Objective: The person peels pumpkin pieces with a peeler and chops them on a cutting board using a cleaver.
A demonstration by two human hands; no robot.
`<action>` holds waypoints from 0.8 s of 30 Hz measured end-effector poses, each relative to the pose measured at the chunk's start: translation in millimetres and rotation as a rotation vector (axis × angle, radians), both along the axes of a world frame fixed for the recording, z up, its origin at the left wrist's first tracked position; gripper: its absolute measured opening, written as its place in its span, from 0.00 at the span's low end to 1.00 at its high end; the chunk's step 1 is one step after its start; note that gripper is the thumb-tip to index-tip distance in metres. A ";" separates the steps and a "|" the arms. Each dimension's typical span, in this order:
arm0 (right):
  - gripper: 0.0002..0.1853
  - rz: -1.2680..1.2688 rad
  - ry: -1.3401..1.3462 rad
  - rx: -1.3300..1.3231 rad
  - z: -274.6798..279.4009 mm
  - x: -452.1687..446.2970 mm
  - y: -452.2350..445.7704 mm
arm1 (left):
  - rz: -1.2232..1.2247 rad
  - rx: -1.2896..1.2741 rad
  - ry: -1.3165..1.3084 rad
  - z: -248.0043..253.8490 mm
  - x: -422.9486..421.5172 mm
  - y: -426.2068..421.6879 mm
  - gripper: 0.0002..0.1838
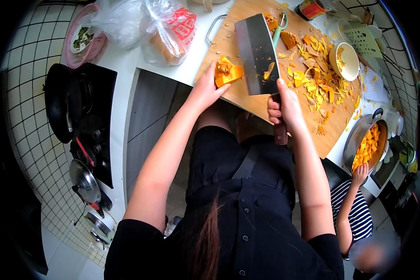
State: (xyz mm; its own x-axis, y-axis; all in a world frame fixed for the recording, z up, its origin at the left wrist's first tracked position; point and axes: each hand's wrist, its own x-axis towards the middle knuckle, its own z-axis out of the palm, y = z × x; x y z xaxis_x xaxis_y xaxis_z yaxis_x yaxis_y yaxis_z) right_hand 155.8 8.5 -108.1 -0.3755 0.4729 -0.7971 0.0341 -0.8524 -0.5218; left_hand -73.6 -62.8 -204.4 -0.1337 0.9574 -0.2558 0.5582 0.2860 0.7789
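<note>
Hair (208,240) hangs nearest; left fingers (222,89) grip pumpkin (229,77) (seeds (225,66) showing), right fingers (274,113) clasp a cleaver (257,56).

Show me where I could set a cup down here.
The counter is bare between the stove and the bags; the near corner of the board, bordered by scraps, looks mostly bare. Around the bowl it's crowded.

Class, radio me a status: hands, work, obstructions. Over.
Left hand gripping seedy orange pumpkin chunk. Right hand gripping wide, rectangular metal cleaver. Orange scraps littering brown wooden board beside cleaver.
</note>
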 end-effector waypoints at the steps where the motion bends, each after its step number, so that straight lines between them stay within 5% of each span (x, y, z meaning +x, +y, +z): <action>1: 0.24 -0.004 -0.051 0.067 8.9 1.6 3.2 | 0.018 0.046 -0.027 -8.4 -0.4 -1.3 0.45; 3: 0.23 0.023 -0.075 0.143 15.3 13.3 6.9 | 0.056 0.140 -0.079 -20.7 -0.5 -1.8 0.44; 6: 0.21 0.030 -0.109 0.206 29.3 29.8 4.5 | 0.103 -0.083 -0.027 27.2 6.4 10.6 0.41; 9: 0.21 0.025 -0.192 0.285 36.0 46.3 -7.5 | 0.048 -0.216 0.263 60.9 11.2 26.1 0.36; 12: 0.21 0.009 -0.218 0.292 37.7 65.8 -20.9 | 0.075 -0.022 0.337 44.2 5.7 27.4 0.32; 16: 0.25 -0.080 -0.246 0.245 30.7 92.5 -37.5 | 0.152 0.030 0.060 24.7 -8.5 36.3 0.23; 24: 0.29 -0.202 -0.297 0.232 30.4 137.0 -56.6 | 0.199 0.051 0.049 50.7 2.1 51.9 0.18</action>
State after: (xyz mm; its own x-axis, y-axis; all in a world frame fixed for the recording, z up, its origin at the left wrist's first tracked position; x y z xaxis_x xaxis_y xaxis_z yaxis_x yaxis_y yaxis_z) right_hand 292.8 -48.1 -77.7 -0.0271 0.6932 -0.7203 0.0557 -0.7184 -0.6934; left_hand -71.5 -10.9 -153.8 -0.3329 0.9223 -0.1961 0.5318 0.3554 0.7687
